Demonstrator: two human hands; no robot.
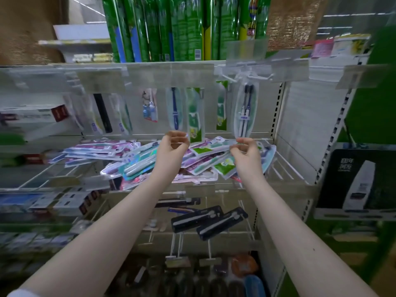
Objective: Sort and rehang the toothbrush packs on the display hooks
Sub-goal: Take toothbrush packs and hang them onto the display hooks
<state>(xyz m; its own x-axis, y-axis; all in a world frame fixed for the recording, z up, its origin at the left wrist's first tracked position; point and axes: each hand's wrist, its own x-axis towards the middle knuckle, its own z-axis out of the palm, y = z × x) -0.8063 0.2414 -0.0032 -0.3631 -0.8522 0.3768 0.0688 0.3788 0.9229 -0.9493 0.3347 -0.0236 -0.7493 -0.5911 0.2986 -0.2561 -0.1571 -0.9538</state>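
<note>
Two bare forearms (120, 221) reach up. Right hand (246, 152) grip pinches the clear oval blister pack (246, 110) of two dark toothbrushes; left hand (173, 146) grip curled, contents indeterminate.

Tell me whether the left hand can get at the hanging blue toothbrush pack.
Probably yes: the left hand is raised just beneath the blue toothbrush pack, fingers at its lower edge, nothing between. The right hand pinches the twin-brush pack further right.
</note>
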